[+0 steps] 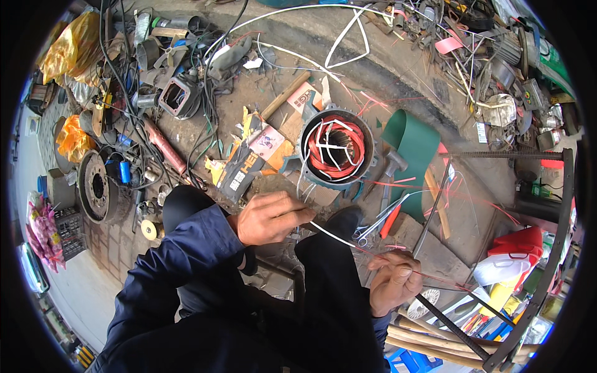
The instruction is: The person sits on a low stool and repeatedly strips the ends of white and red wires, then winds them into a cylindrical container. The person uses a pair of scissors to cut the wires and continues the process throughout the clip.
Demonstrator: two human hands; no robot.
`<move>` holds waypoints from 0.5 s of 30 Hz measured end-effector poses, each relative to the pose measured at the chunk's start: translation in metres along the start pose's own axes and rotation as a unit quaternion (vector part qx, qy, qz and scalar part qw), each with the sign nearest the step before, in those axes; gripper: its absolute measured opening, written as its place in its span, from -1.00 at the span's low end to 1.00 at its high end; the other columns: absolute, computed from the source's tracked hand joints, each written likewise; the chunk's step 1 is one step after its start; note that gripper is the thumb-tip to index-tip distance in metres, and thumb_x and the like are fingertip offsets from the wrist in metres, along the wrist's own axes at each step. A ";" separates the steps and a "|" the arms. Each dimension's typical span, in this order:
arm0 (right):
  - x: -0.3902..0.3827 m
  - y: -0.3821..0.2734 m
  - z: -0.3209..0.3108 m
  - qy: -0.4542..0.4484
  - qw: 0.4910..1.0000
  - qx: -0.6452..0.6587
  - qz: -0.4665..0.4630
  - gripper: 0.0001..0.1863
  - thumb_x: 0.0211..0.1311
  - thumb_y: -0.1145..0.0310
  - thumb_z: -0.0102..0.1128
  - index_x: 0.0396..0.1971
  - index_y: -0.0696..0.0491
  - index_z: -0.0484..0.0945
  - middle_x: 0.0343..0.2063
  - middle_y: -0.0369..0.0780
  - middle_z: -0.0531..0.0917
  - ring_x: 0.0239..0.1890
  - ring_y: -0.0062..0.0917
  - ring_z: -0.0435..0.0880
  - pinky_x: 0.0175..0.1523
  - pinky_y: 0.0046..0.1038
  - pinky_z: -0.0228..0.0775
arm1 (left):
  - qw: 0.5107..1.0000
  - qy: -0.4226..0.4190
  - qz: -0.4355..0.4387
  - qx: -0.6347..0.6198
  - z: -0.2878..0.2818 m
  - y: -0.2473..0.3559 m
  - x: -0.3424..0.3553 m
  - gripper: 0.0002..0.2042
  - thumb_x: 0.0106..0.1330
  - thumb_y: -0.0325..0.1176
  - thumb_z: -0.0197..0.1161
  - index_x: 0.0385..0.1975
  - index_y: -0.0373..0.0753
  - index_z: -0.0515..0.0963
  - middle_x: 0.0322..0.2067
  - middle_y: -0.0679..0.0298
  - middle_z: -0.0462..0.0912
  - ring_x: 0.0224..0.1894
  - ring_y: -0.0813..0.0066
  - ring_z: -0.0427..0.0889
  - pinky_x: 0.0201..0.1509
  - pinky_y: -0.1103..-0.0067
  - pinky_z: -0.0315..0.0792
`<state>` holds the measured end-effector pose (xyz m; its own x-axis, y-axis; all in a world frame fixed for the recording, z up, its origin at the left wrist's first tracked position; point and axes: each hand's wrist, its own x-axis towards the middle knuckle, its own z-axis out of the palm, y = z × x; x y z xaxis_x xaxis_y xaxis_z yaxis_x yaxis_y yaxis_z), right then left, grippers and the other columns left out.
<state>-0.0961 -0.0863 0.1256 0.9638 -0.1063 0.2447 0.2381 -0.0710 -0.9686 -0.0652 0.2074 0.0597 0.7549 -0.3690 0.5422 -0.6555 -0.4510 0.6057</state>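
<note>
In front of me stands a motor stator housing point(370, 163), its red windings point(359, 140) tied with white tape. My left hand point(270, 217) is closed in a pinch on a thin white sleeve point(336, 236), just nearer to me than the housing. From the sleeve's right end a thin red wire runs to my right hand point(395, 283), whose fingers are closed on it. More red wires point(398, 184) trail rightward from the housing. Beside it lie a hammer point(394, 165), a red-handled tool point(390, 221) and scissors point(362, 236).
A green curled sheet point(413, 137) lies right of the stator. A black metal frame point(564, 205) stands at the right, near a white-and-red container point(513, 264). At left are a round metal motor part point(96, 186), tangled black cables and scrap. Torn cardboard point(249, 163) lies left of the stator.
</note>
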 end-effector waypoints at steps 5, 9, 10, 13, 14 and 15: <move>0.004 -0.015 -0.001 -0.084 0.995 -0.027 -0.042 -0.59 0.65 0.12 0.14 -0.11 0.24 0.63 -0.40 -0.06 0.78 -0.44 -0.38 0.76 -0.25 -0.40 0.61 | 1.000 0.014 0.005 0.007 0.000 0.001 -0.007 -0.56 -0.04 -0.61 0.41 -0.04 -0.27 0.73 -0.10 0.21 0.72 -0.27 0.29 0.70 -0.23 0.44 0.65; 0.009 -0.018 0.000 -0.127 0.989 -0.027 -0.065 -0.64 0.65 0.16 0.15 -0.11 0.21 0.64 -0.38 -0.05 0.78 -0.43 -0.39 0.79 -0.29 -0.43 0.65 | 0.999 0.031 0.003 0.009 -0.001 0.002 -0.010 -0.55 -0.04 -0.62 0.41 -0.03 -0.28 0.74 -0.03 0.18 0.74 -0.25 0.30 0.72 -0.22 0.46 0.65; 0.009 -0.018 0.000 -0.132 0.989 -0.025 -0.069 -0.64 0.65 0.16 0.15 -0.11 0.21 0.64 -0.38 -0.05 0.78 -0.43 -0.39 0.79 -0.29 -0.42 0.65 | 1.000 0.028 0.002 0.013 -0.002 0.002 -0.010 -0.54 -0.04 -0.63 0.41 -0.03 -0.28 0.74 -0.02 0.17 0.75 -0.24 0.30 0.73 -0.22 0.46 0.65; 0.009 -0.017 0.001 -0.120 0.990 -0.018 -0.072 -0.65 0.64 0.17 0.17 -0.12 0.21 0.64 -0.37 -0.06 0.78 -0.43 -0.39 0.80 -0.30 -0.43 0.66 | 1.000 0.029 -0.006 0.000 -0.004 0.003 -0.010 -0.52 -0.05 -0.64 0.40 0.00 -0.29 0.73 -0.01 0.16 0.75 -0.26 0.30 0.73 -0.23 0.46 0.65; 0.008 -0.017 0.001 -0.124 0.990 -0.018 -0.073 -0.66 0.64 0.19 0.17 -0.13 0.21 0.64 -0.38 -0.06 0.78 -0.43 -0.38 0.80 -0.30 -0.43 0.66 | 1.000 0.028 -0.001 0.003 -0.005 0.004 -0.010 -0.52 -0.05 -0.64 0.40 0.00 -0.29 0.73 -0.01 0.16 0.76 -0.26 0.30 0.73 -0.24 0.46 0.65; 0.008 -0.017 0.001 -0.128 0.989 -0.018 -0.073 -0.67 0.64 0.20 0.17 -0.13 0.21 0.64 -0.38 -0.06 0.78 -0.43 -0.37 0.80 -0.30 -0.43 0.66 | 1.000 0.027 0.000 0.003 -0.005 0.004 -0.010 -0.51 -0.05 -0.64 0.40 0.00 -0.30 0.73 -0.02 0.15 0.76 -0.26 0.29 0.73 -0.24 0.46 0.65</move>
<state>-0.0924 -0.0849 0.1444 0.9192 0.1615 0.3592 0.3777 -0.1027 -0.9202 -0.0760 0.2135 0.0598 0.7523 -0.3248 0.5732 -0.6555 -0.4561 0.6020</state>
